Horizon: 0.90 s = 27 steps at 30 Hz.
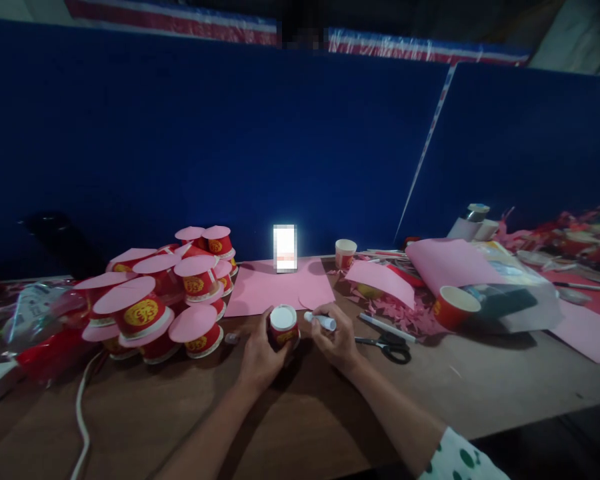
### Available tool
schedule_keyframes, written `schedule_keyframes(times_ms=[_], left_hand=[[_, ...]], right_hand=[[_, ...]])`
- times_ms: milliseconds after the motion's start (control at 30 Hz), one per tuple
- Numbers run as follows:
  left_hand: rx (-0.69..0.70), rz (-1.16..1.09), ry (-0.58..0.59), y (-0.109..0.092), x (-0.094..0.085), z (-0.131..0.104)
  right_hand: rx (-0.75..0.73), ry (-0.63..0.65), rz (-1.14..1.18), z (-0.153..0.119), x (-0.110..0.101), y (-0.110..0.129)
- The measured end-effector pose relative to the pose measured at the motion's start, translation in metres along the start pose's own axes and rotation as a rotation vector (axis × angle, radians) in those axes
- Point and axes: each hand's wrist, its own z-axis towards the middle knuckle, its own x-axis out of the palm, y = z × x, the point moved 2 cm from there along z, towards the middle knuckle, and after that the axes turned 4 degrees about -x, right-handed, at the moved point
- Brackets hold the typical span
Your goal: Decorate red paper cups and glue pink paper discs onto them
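My left hand (264, 357) is wrapped round a red paper cup (283, 328) with a gold print. The cup is upside down, its white base facing up. In my right hand (337, 340) is a white glue stick (321, 321), its tip pointing left at the cup's side, a small gap from it. A small clear cap (231, 339) lies on the table left of my left hand. Beyond both hands a pink paper sheet (280, 287) lies flat.
Several upturned red cups topped with pink paper discs (194, 323) are stacked at left. Scissors (393, 348), a pale stick-like tool (387, 328), pink paper shreds (400, 313) and an upright cup (455, 308) lie at right. A lit phone (285, 248) stands against the blue partition (230, 147).
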Motion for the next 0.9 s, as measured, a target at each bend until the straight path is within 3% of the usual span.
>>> schedule_keyframes(times_ms=[100,200,433,667,900], left_hand=[[-0.008,-0.010,-0.028,0.002,0.000,-0.001],[0.003,-0.010,-0.031,0.004,0.000,-0.002],[0.042,-0.016,-0.029,0.009,0.001,-0.002],[0.083,-0.069,0.083,0.008,0.002,-0.005],[0.062,-0.036,0.129,0.012,0.004,-0.006]], right_hand=[[0.132,0.016,-0.087,0.002,0.001,-0.008],[0.201,0.147,-0.278,0.001,0.005,-0.013],[0.100,0.386,-0.584,-0.004,0.016,-0.011],[0.188,0.453,-0.668,0.008,0.006,-0.015],[0.336,0.462,-0.793,0.037,0.005,-0.044]])
